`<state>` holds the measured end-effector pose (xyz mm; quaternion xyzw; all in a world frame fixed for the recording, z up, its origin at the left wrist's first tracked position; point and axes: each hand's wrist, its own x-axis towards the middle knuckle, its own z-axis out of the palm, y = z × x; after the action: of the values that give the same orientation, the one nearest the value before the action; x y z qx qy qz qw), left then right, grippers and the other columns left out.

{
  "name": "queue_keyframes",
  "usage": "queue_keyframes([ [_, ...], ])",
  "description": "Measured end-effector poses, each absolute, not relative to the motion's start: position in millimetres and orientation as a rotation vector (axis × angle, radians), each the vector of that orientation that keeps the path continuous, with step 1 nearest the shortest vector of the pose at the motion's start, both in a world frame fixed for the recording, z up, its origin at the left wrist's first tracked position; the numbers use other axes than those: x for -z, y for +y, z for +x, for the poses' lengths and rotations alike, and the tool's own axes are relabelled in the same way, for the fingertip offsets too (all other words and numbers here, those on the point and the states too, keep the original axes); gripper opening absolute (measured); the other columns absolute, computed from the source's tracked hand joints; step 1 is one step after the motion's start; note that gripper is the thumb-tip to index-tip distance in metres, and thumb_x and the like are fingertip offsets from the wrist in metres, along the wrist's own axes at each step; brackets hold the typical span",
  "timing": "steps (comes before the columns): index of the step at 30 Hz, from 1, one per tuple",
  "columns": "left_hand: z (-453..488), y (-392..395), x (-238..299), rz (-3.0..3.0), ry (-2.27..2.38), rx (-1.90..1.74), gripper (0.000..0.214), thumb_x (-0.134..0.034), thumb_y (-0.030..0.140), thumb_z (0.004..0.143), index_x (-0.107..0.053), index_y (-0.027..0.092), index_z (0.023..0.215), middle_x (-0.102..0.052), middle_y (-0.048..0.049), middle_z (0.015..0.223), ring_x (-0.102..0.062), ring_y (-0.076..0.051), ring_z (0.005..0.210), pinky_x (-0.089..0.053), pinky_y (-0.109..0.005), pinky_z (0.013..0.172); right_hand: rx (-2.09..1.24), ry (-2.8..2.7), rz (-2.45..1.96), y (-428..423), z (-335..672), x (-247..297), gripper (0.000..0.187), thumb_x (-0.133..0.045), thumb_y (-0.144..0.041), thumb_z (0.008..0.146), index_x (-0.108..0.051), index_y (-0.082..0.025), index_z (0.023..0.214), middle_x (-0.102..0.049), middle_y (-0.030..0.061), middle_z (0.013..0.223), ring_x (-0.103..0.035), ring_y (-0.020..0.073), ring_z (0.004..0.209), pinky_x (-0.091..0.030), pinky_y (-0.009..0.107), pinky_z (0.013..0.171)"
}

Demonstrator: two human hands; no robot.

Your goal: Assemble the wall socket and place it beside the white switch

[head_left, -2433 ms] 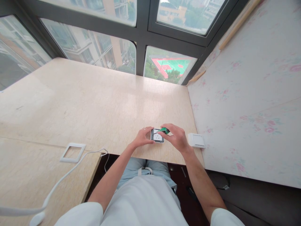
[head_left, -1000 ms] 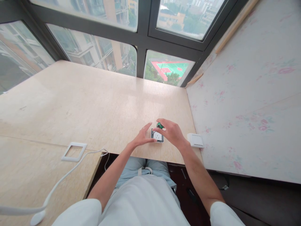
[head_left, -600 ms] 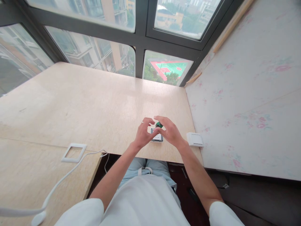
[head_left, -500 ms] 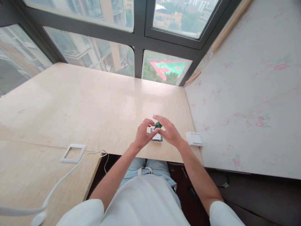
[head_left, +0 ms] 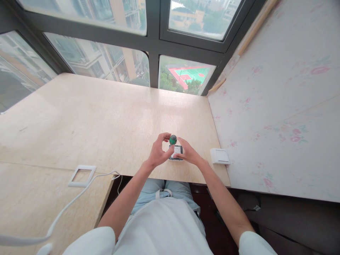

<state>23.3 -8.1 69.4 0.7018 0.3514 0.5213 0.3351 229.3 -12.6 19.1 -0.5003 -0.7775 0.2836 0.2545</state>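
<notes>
A screwdriver with a green and dark handle (head_left: 173, 139) stands upright at the far edge of a white wall socket (head_left: 177, 151) with a grey frame, which lies on the wooden surface. Its tip is hidden. My left hand (head_left: 158, 153) curls round the handle from the left, fingers at its far side and thumb reaching over the socket. On the right, my right hand (head_left: 190, 153) has its thumb and forefinger spread. That thumb lies over the socket's face, and the forefinger tip is close to the handle; whether it touches I cannot tell.
A white switch (head_left: 220, 156) sits by the papered wall (head_left: 265, 117) at right. On the left lie a white square cover frame (head_left: 82, 176) and a white cable (head_left: 70, 202). Windows (head_left: 186, 75) line the far side, and the board's front edge runs before my lap.
My right hand has drawn back from over the screwdriver, uncovering its handle top. The handle has shifted slightly left and stands more upright. My left hand has closed in beside it.
</notes>
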Motion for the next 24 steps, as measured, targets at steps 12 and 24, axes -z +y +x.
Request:
queue_keyframes([
  [12, 37, 1, -71, 1.317, 0.63, -1.257, 0.028, -0.044, 0.03, 0.09, -0.056, 0.019, 0.113, -0.067, -0.0078, 0.099, -0.067, -0.021, 0.09, -0.054, -0.04, 0.08, -0.595, -2.31, -1.237, -19, 224, 8, 0.074, -0.078, -0.047, 0.074, -0.049, -0.021, 0.137, -0.056, 0.0185, 0.135, -0.052, 0.0343, 0.127, -0.041, 0.054, 0.105],
  [24, 56, -4, -79, 1.311, 0.664, -1.343, 0.036, -0.063, 0.039, 0.091, -0.032, 0.025, 0.102, -0.063, -0.0065, 0.106, -0.067, -0.016, 0.09, -0.054, -0.036, 0.082, -0.604, -2.266, -1.217, -20, 223, 16, 0.072, -0.075, -0.041, 0.076, -0.048, -0.019, 0.139, -0.054, 0.0164, 0.138, -0.048, 0.0335, 0.128, -0.041, 0.052, 0.106],
])
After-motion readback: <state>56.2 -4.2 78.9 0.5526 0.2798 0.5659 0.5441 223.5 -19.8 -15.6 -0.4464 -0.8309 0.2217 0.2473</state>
